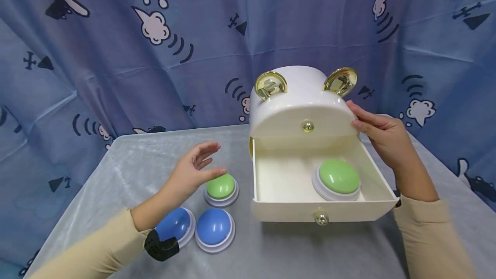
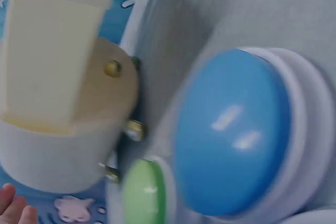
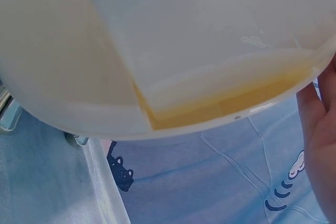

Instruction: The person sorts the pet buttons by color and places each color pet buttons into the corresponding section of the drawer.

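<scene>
My left hand (image 1: 191, 169) hovers left of the white box with thumb and fingers apart, holding nothing. In the head view its thumb overlaps a green dome button (image 1: 220, 187) on the table. My right hand (image 1: 383, 134) touches the right side of the white box (image 1: 302, 85), fingers mostly straight, thumb at the front edge. The box has gold ears, and its lower drawer (image 1: 284, 212) is pulled out. Inside, on the drawer's right, sits another green dome button (image 1: 339, 177). The right wrist view shows the box's rim close up, beside the hand's fingers (image 3: 315, 111).
Two blue dome buttons stand at the front left, one (image 1: 214, 227) uncovered and one (image 1: 174, 225) partly behind the left wrist and its black strap. A grey cloth covers the table (image 1: 155, 154). A blue patterned curtain (image 1: 217, 25) hangs behind.
</scene>
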Demonstrator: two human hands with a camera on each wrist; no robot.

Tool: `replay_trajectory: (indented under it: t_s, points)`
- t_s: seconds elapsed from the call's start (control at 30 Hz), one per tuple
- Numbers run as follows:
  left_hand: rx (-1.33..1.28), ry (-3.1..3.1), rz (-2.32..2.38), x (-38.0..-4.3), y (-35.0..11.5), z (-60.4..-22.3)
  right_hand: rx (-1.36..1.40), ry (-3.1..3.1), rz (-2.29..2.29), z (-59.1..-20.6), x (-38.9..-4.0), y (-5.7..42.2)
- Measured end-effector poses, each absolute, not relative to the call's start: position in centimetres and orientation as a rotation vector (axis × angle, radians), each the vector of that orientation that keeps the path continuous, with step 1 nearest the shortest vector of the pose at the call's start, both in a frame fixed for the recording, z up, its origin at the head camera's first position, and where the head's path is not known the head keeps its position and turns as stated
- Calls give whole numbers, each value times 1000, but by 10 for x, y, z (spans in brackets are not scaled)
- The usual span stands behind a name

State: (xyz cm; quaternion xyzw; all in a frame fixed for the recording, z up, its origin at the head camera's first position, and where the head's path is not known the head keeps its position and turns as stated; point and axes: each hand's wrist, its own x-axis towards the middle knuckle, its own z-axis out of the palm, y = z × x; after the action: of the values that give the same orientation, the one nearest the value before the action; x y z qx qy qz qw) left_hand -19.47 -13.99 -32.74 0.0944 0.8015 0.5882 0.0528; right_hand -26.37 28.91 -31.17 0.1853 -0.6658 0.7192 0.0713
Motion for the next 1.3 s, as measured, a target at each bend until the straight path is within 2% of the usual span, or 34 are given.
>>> replay_trajectory:
  t_s: [0.33, 0.5, 1.3]
  points:
    - [222, 2490, 1647, -201, -144, -365, 595, -1967, 2180, -312, -263, 290]
    - [151, 2470, 1629, -205, -147, -370, 608, -1952, 2204, -312, -263, 289]
    - [170, 2610, 1339, -205, -144, -395, 604, -1927, 2234, -312, -262, 290]
